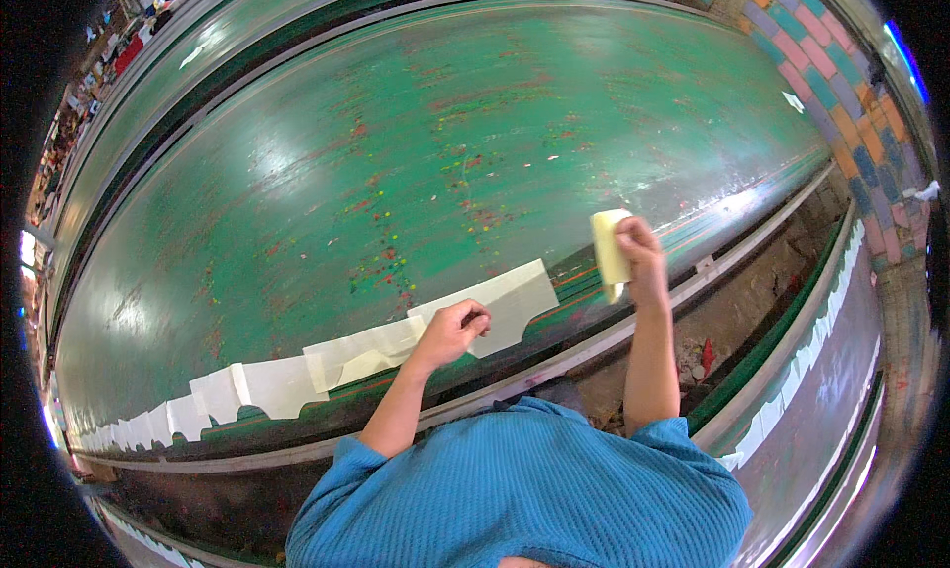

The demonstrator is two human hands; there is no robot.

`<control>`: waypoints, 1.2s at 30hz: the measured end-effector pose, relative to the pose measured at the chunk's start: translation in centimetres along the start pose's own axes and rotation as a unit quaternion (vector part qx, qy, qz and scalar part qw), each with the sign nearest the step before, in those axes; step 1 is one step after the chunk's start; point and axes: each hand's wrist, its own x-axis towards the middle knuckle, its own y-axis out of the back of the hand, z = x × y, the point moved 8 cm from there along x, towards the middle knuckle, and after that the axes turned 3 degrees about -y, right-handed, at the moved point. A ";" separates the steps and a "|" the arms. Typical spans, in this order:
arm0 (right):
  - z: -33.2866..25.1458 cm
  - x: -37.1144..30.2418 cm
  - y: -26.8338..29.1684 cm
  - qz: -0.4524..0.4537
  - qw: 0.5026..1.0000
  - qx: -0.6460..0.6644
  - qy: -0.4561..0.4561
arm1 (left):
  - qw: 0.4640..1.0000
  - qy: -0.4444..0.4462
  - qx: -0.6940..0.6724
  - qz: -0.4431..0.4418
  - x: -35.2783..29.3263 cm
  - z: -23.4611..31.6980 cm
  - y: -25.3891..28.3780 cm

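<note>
My right hand [643, 256] is raised over the near edge of the long green table [475, 93], to the right of the row of pieces. Gripped between its thumb and fingers is a pale yellow sheet-like piece [611, 246], held upright; I cannot tell whether it is one layer or several, cloth or paper. My left hand [453, 332] is over a pale cut piece [520, 306] lying flat at the right end of the row. Its fingers are curled closed, and what they hold, if anything, is hidden. More off-white cut pieces [267, 385] with curved notches overlap leftward along the near edge.
Red and yellow specks and scuffs mark the green tabletop. A metal rail [594, 345] runs along its near side, with a littered gap [727, 335] beyond it. Another table with white pieces [792, 380] stands at right, near a coloured brick floor [831, 73].
</note>
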 end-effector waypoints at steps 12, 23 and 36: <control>6.8 -1.2 1.1 -0.141 0.981 -0.112 -0.071 | 0.969 -0.106 0.174 0.140 11.7 6.5 -12.4; 4.7 1.1 9.1 -0.137 0.987 -0.012 -0.083 | 0.981 -0.070 0.083 0.158 16.3 6.2 -18.4; 4.8 3.7 14.0 -0.181 0.973 -0.055 -0.134 | 0.980 -0.038 0.042 0.190 17.1 6.1 -21.6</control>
